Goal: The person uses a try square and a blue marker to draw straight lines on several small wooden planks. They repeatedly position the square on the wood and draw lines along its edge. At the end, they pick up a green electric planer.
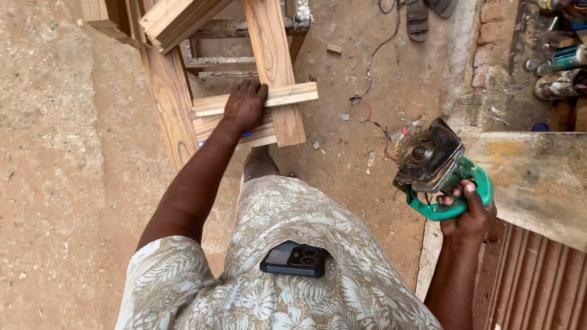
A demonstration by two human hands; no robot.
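Head view shows my left hand (244, 105) pressed flat, fingers spread, on a slat (287, 96) of the wooden frame (168, 91). My right hand (469, 214) is closed round the green grinder (437, 168), held off to the side, well apart from the wood. Sanding looks not yet begun here. A phone (295, 258) sits in my pocket; loose wires (379, 125) trail across the dirt between.

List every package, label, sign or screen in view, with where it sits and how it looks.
Phone: in the shirt pocket, bottom centre; dark rectangle, back and camera lenses showing, screen hidden.
Spray can: lying at top right; cylinder, teal and pale label.
Larger can: just below it; on its side, grimy pale wrap.
No signs.
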